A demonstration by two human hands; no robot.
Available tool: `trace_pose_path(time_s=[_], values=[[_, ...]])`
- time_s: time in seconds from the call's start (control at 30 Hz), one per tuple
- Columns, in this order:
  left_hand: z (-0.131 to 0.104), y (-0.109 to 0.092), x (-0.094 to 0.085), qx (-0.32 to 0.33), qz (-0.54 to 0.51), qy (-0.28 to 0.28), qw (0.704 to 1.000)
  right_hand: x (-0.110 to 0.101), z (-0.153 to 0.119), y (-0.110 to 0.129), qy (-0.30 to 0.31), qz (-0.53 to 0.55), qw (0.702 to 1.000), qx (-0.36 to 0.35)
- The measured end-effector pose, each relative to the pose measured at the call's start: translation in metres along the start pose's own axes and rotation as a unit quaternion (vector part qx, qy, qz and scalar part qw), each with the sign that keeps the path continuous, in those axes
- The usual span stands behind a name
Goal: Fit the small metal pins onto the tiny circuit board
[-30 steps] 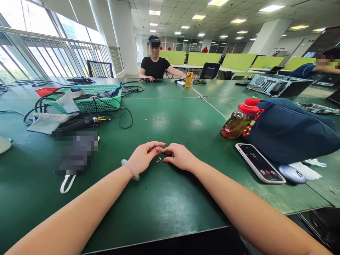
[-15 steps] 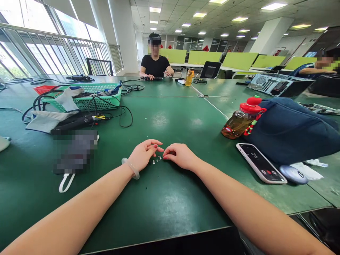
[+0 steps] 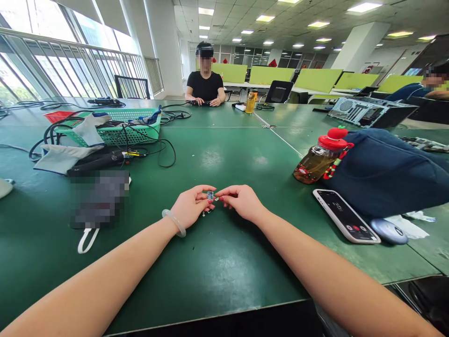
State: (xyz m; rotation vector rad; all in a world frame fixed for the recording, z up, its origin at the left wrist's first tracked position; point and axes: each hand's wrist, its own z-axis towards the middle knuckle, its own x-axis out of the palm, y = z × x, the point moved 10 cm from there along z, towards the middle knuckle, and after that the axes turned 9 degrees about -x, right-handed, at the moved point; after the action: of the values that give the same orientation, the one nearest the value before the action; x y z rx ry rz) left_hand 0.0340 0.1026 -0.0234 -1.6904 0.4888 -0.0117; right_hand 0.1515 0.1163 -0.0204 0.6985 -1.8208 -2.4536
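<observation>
Between the thumb and fingers of my left hand (image 3: 191, 204) is a small blue-grey part (image 3: 210, 195), perhaps a tiny circuit board, held above the green table (image 3: 224, 262). Close to its right side, my right hand (image 3: 243, 202) pinches a tiny white piece (image 3: 216, 199). The fingertips of both hands nearly meet. Just below my left fingertips, small white bits (image 3: 204, 214) lie on the tabletop, partly hidden by the fingers. A pale bangle circles my left wrist.
Left: a green basket (image 3: 129, 133) with cables and gloves, and a blurred dark item (image 3: 101, 199). Right: a phone (image 3: 345, 216), a round silver-blue object (image 3: 388, 231), a red-lidded bottle (image 3: 317, 157) and a dark blue bag (image 3: 389, 171). A person (image 3: 205, 84) sits across the table.
My left hand has turned slightly, and the blue-grey part now shows in its fingers. My right fingertips have risen a little, with a tiny white piece now visible. The person opposite has brought their hands together.
</observation>
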Motion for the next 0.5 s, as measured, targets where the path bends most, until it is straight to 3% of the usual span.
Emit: trace_pose_path(time_s=[0.2, 0.5], values=[[-0.012, -0.022, -0.002, 0.071, 0.175, -0.046, 0.981, 0.008, 0.001, 0.000, -0.013, 0.125, 0.992, 0.018], [-0.019, -0.035, 0.005, 0.116, 0.310, -0.068, 0.941, 0.011, -0.001, 0.003, -0.010, 0.089, 0.996, 0.006]])
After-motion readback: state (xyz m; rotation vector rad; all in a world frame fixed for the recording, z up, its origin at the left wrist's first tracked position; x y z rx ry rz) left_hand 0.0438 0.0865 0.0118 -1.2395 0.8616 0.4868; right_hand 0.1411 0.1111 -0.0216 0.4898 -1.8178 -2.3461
